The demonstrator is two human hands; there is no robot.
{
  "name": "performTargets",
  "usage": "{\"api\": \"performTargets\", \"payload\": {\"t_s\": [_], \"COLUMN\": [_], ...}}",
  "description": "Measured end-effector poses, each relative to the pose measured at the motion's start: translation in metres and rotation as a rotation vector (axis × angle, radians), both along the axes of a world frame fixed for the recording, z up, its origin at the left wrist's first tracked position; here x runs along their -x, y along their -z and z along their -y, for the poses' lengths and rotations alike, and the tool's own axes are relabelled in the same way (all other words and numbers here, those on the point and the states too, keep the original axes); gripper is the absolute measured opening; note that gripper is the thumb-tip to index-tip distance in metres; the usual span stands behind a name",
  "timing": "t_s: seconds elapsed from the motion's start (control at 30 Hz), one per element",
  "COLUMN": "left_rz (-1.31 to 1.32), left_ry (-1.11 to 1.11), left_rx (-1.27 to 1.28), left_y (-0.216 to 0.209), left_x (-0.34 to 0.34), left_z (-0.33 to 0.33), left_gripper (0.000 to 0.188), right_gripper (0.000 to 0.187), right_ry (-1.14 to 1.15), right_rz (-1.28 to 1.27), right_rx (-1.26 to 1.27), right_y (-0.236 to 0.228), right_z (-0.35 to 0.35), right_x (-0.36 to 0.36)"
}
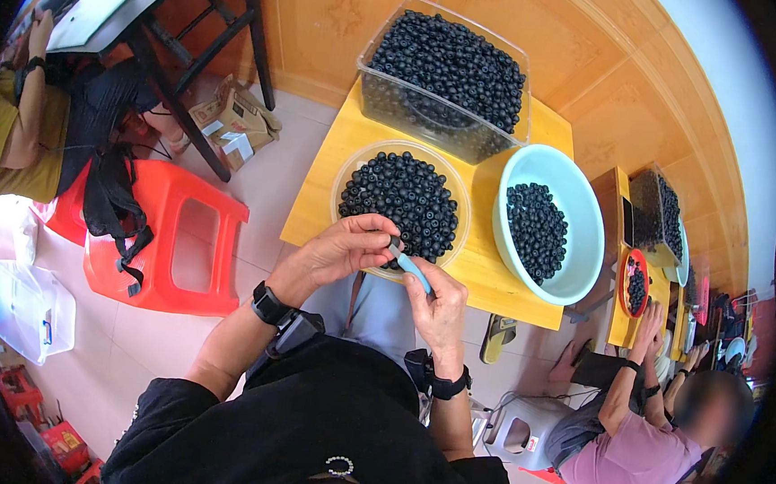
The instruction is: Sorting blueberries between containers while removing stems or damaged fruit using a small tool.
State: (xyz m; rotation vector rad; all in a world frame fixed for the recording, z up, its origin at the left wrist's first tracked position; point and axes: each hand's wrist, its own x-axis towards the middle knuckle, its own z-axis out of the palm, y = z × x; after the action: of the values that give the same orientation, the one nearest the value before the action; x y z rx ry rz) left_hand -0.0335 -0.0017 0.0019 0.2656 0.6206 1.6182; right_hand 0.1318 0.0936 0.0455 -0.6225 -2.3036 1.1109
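Between the fingertips of my left hand is a small black round piece, like the loose ones around it. My right hand grips a small tool with a light blue handle, its tip touching or very near that piece. What kind of tip it has is too small to make out. Both hands are over the near rim of a round clear tray heaped with black round pieces, many showing a hole.
A clear plastic bin full of such pieces stands behind on the yellow table. To the right is a pale turquoise basin, partly filled. A red stool stands left. Other people sit at left and right, one with hands near a red tray.
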Motion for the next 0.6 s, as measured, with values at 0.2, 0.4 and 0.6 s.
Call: {"api": "performTargets", "payload": {"t_s": [0.2, 0.4, 0.6], "left_rz": [0.026, 0.012, 0.039], "left_ry": [-0.019, -0.024, -0.017], "left_rx": [-0.020, -0.024, -0.034], "left_y": [0.0014, 0.0012, 0.0050], "left_x": [-0.0003, -0.0003, 0.0008], "left_z": [0.0022, 0.0029, 0.0009], "left_gripper": [0.017, 0.017, 0.012], "right_gripper": [0.017, 0.017, 0.016], "right_ry": [0.000, -0.011, -0.028], "right_rz": [-0.023, -0.001, -0.037], "right_rx": [-0.042, -0.058, -0.095], "right_y": [0.0017, -0.0021, 0.0009], "right_z": [-0.0002, 0.0000, -0.0015], "right_x": [0.0027, 0.0026, 0.0047]}}
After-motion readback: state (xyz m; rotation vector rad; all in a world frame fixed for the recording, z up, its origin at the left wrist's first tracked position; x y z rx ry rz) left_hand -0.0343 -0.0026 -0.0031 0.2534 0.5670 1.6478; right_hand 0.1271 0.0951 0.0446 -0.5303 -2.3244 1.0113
